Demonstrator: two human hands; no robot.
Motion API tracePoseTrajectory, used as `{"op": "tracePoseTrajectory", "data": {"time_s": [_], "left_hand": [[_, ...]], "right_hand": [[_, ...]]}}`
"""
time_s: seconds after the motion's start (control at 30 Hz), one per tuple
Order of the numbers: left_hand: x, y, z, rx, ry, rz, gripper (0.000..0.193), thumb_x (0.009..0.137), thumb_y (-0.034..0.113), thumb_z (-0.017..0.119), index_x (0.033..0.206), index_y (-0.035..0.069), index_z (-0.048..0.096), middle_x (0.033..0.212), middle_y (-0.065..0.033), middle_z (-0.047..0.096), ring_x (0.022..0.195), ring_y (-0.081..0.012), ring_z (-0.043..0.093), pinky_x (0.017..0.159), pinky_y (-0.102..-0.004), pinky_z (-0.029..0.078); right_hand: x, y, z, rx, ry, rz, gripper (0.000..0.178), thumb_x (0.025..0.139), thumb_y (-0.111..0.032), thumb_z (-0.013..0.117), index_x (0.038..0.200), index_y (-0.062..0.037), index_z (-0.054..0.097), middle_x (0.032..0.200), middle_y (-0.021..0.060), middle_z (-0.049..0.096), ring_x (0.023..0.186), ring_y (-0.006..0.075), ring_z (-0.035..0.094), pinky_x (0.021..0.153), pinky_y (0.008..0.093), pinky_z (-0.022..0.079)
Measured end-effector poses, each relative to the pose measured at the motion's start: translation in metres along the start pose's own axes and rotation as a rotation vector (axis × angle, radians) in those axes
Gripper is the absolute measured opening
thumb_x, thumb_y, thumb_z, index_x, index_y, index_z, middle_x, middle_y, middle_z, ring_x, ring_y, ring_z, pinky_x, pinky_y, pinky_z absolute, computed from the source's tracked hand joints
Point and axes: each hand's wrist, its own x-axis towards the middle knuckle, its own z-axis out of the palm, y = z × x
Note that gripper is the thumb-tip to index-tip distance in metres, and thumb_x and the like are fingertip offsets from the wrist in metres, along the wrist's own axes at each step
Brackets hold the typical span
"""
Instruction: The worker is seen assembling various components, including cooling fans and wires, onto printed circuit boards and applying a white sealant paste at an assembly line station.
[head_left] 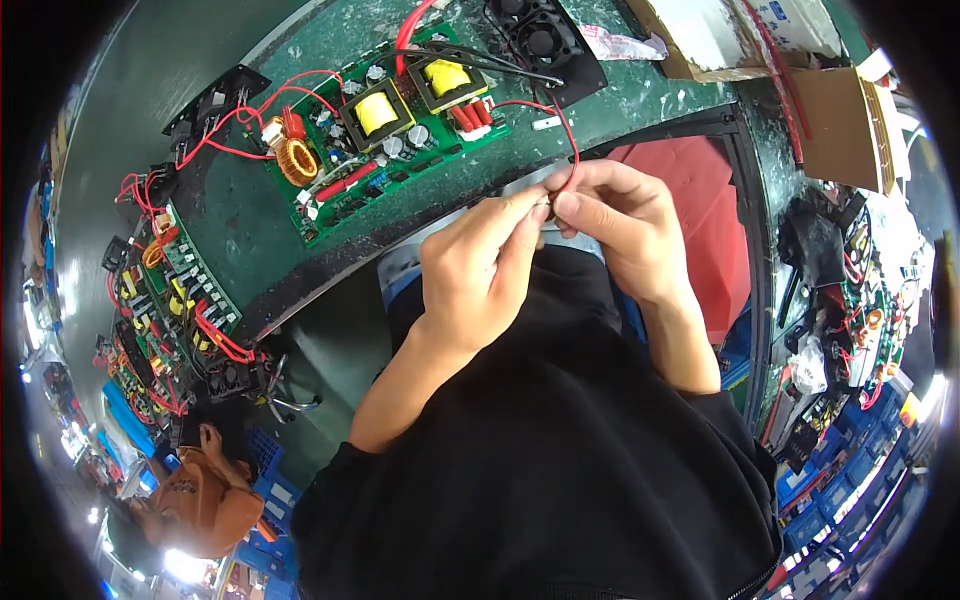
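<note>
Just beyond the table's front edge, my two hands meet with their fingertips close together. Between the thumb and fingers of my right hand [635, 230] a thin red wire [575, 145] is pinched near its end. My left hand [480, 260] is also closed in a pinch, at a small piece by the wire's end that is too hidden to name. That wire runs back to a green circuit board [455, 152] on the table. The board carries two yellow-wrapped transformers [376, 114], a copper-wound coil [296, 160] and several capacitors [394, 147].
A black panel with fans [541, 42] lies beyond the board on the green table [225, 225]. More wired boards [170, 290] stand at the left. Cardboard boxes [838, 128] and further boards [870, 320] are at the right. A person in orange [205, 505] sits lower left.
</note>
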Motion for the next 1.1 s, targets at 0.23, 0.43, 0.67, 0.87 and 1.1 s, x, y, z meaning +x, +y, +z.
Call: {"op": "tracePoseTrajectory", "data": {"time_s": [0.23,0.43,0.67,0.87,1.1], "left_hand": [[0.0,0.008,-0.007,-0.679,-0.141,-0.623,0.026,0.101,0.017,0.052,0.089,-0.003,0.065,0.069,-0.0033,0.062,0.058,-0.0071,0.056,0.052,-0.0209,0.043],[0.006,0.011,-0.007,-0.659,-0.182,-0.557,0.031,0.104,0.022,0.048,0.084,0.002,0.059,0.066,0.0009,0.052,0.056,-0.0044,0.042,0.051,-0.0217,0.034],[0.003,0.003,-0.002,-0.503,-0.19,-0.429,0.033,0.106,0.026,0.045,0.088,0.003,0.059,0.067,0.0017,0.051,0.057,-0.0037,0.043,0.052,-0.0198,0.033],[0.019,-0.001,-0.011,-0.367,-0.219,-0.373,0.031,0.105,0.022,0.045,0.089,0.001,0.061,0.067,0.0012,0.053,0.057,-0.0042,0.044,0.052,-0.0209,0.034],[0.056,-0.009,-0.015,0.722,0.155,0.355,0.025,0.077,0.015,0.076,0.097,0.007,0.064,0.09,-0.0059,0.06,0.076,-0.0271,0.059,0.067,-0.0376,0.048]], "right_hand": [[0.004,-0.006,-0.009,-1.022,-0.002,-0.933,0.027,0.073,0.002,0.078,0.098,-0.0002,0.069,0.112,0.0168,0.062,0.084,0.0196,0.063,0.073,0.0292,0.052],[-0.001,0.023,-0.021,-0.448,0.248,-0.441,0.015,0.088,-0.006,0.07,0.101,-0.0005,0.065,0.091,0.0041,0.064,0.07,0.0088,0.054,0.06,0.0226,0.042],[0.004,0.005,-0.003,-0.081,0.003,-0.019,0.012,0.088,-0.002,0.07,0.099,0.0015,0.069,0.081,0.0063,0.068,0.067,0.0105,0.061,0.057,0.0214,0.046],[0.021,-0.006,-0.002,-0.314,-0.006,-0.104,0.008,0.085,0.001,0.072,0.091,0.0022,0.067,0.081,0.0065,0.067,0.07,0.012,0.063,0.061,0.023,0.047],[0.048,-0.007,0.001,-0.669,0.157,-0.511,0.008,0.081,0.002,0.073,0.082,0.0039,0.066,0.084,0.0068,0.067,0.073,0.0115,0.063,0.066,0.0246,0.049]]}}
